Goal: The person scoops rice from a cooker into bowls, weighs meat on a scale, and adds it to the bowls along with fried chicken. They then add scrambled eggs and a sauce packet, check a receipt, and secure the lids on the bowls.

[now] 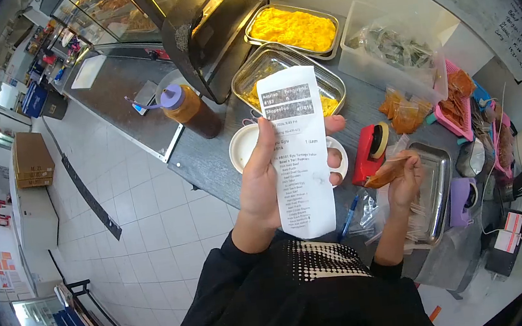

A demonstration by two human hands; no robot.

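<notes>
My left hand (259,179) grips a long printed paper receipt (305,184), held upright in front of my chest with the thumb across its left edge. Between the fingers of my right hand (405,185) is a small clear sachet of orange-brown sauce (388,173). Just left of that sachet stands a red tape dispenser (366,156). A metal tray (439,191) holding thin clear plastic pieces lies right beside my right hand. Behind the receipt sit white round bowls or lids (241,147), partly hidden. A blue pen (348,217) lies near the receipt's lower end.
Metal trays of yellow scrambled egg (294,28) stand at the back, near a glass display case (118,15). A brown sauce bottle (191,111) is at the counter's left edge. To the right are a plastic bin (390,51), a pink basket (454,109) and a purple dispenser (463,201).
</notes>
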